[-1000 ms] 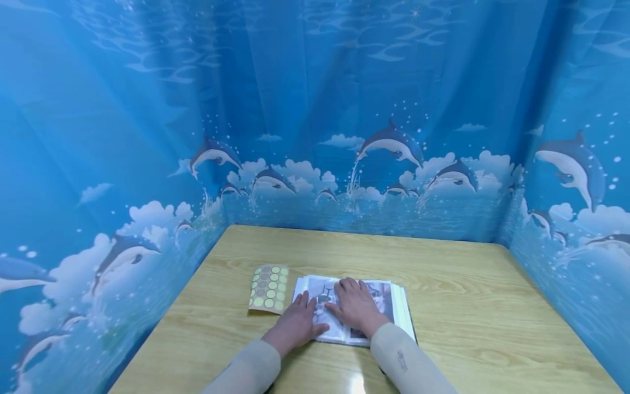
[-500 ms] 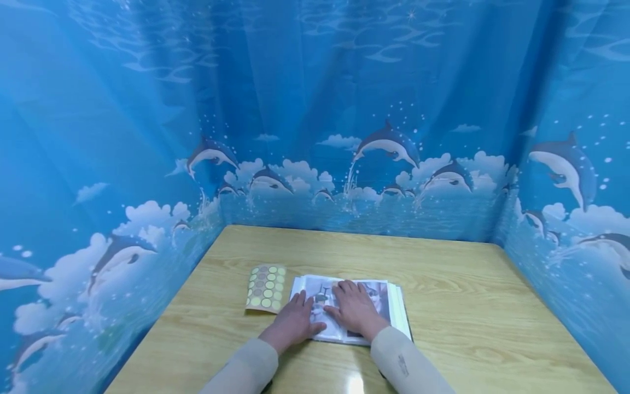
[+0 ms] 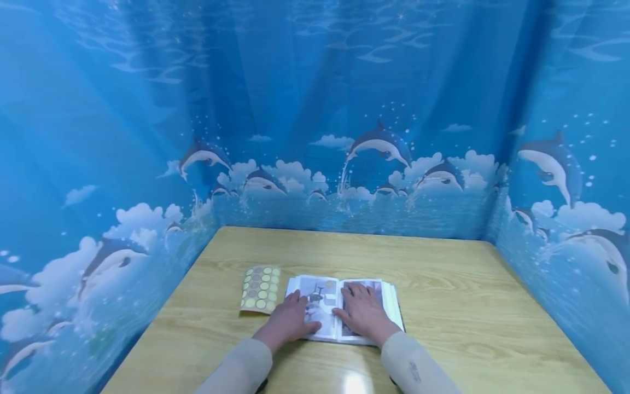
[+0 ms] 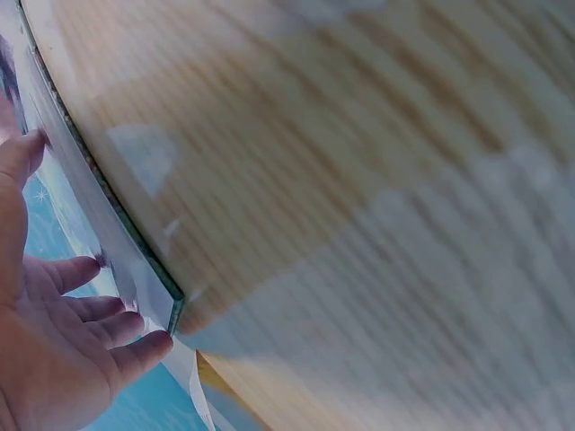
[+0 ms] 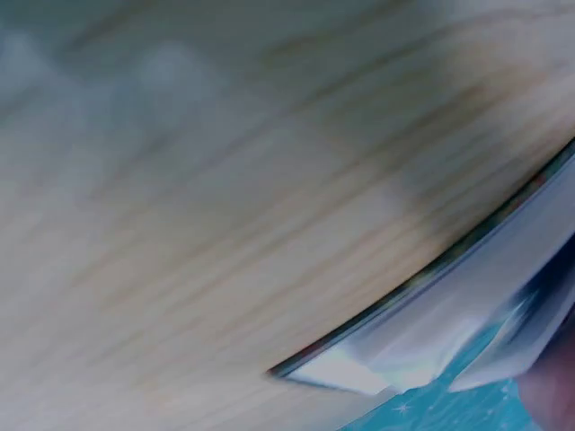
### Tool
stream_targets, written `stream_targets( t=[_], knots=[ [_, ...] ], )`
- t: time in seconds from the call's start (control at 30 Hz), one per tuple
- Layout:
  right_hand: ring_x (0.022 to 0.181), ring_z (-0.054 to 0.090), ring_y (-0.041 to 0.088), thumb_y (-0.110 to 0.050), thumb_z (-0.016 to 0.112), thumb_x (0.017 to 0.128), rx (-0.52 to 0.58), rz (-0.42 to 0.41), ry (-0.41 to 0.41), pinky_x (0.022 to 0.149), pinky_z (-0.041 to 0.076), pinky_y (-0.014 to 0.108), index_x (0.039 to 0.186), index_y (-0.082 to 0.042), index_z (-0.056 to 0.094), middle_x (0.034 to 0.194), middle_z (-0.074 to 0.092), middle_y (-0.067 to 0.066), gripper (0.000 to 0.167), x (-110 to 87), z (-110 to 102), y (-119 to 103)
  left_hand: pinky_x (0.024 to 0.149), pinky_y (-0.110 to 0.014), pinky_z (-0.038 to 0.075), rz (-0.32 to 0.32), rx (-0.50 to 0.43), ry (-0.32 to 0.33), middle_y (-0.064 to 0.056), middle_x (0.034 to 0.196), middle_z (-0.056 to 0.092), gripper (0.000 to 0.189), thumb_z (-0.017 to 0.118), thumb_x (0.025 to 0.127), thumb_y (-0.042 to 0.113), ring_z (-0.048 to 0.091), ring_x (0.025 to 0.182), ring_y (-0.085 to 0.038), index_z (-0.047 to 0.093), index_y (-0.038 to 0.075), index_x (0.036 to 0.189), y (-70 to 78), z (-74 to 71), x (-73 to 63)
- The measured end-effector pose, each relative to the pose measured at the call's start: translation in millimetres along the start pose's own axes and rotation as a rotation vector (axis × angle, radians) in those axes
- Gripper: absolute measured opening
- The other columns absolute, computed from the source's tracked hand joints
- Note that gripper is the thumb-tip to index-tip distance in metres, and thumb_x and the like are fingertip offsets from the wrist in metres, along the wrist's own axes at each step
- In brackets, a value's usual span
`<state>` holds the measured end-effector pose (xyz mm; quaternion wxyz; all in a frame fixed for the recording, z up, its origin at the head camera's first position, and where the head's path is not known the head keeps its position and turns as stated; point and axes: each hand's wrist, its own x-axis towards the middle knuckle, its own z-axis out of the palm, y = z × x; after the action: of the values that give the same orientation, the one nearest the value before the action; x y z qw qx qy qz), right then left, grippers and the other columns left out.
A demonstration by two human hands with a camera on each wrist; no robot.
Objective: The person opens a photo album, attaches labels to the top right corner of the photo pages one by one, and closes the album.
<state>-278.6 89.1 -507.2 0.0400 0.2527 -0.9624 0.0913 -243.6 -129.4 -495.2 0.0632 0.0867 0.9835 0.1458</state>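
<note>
An album (image 3: 328,326) lies spread on the table, with pictures in clear sleeves on both pages. My left hand (image 3: 289,319) rests along the outer side of the left page, fingers straight and thumb stretched toward the fold. On the right page lies my right hand (image 3: 365,313), palm down, its thumb near the centre fold. In the left wrist view, the fingers (image 4: 135,356) of the left hand reach over the album's edge (image 4: 148,260). The right wrist view catches the album's corner (image 5: 332,366) and only a blurred bit of the right hand (image 5: 550,386).
A sheet of round yellow-green stickers (image 3: 261,289) lies just left of the album, with some spots bare. The wooden table (image 3: 453,306) extends to both sides and behind. Blue dolphin-printed curtains (image 3: 305,137) enclose its back and sides.
My right hand has slid right, off the fold and onto the right page, uncovering more of the left picture. The left hand stays on its page. The head view has shifted slightly.
</note>
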Motion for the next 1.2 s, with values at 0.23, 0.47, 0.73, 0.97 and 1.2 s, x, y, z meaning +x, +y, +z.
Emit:
stream_targets(
  t=[0.23,0.47,0.73,0.97,1.2],
  knots=[
    [0.142,0.032,0.038,-0.051,0.053,0.098,0.029,0.054,-0.009,0.116,0.021,0.060,0.144,-0.006,0.050,0.151,0.039,0.020,0.064,-14.3,-6,14,0.112,-0.061,0.030,0.010,-0.027,0.024,-0.030,0.153,0.031,0.087,0.069,0.083,0.059,0.032,0.140,-0.046,0.049,-0.004,0.140,0.5,-7.9,-5.8],
    [0.143,0.028,0.041,-0.054,0.051,0.098,0.051,0.075,0.007,0.116,0.020,0.060,0.146,-0.003,0.047,0.155,0.033,0.022,0.070,-29.5,-9,25,0.110,-0.061,0.033,0.002,-0.012,0.047,-0.031,0.150,0.036,0.081,0.067,0.086,0.058,0.036,0.137,-0.046,0.051,-0.003,0.138,-3.5,-10.8,-6.0],
    [0.144,0.027,0.040,-0.050,0.050,0.099,0.063,0.052,0.012,0.114,0.021,0.063,0.146,-0.001,0.046,0.156,0.031,0.024,0.068,-45.4,-10,34,0.107,-0.061,0.037,0.012,-0.004,0.077,-0.029,0.148,0.040,0.078,0.067,0.088,0.055,0.039,0.135,-0.045,0.050,-0.002,0.139,-10.6,-14.5,-3.9],
    [0.146,0.024,0.037,-0.047,0.050,0.101,0.066,0.074,-0.002,0.116,0.020,0.060,0.147,-0.004,0.046,0.158,0.029,0.020,0.064,-52.4,-13,35,0.109,-0.058,0.036,-0.022,-0.022,0.097,-0.024,0.151,0.039,0.076,0.063,0.091,0.056,0.038,0.137,-0.042,0.048,0.003,0.143,-20.6,-23.7,-4.5],
    [0.144,0.029,0.038,-0.049,0.055,0.098,0.083,0.097,-0.017,0.115,0.020,0.063,0.146,-0.005,0.047,0.156,0.032,0.020,0.066,-57.8,-15,38,0.111,-0.058,0.033,-0.003,-0.029,0.165,-0.028,0.149,0.039,0.072,0.060,0.095,0.050,0.037,0.137,-0.044,0.047,-0.002,0.143,-38.0,-36.0,-4.2]
  ],
)
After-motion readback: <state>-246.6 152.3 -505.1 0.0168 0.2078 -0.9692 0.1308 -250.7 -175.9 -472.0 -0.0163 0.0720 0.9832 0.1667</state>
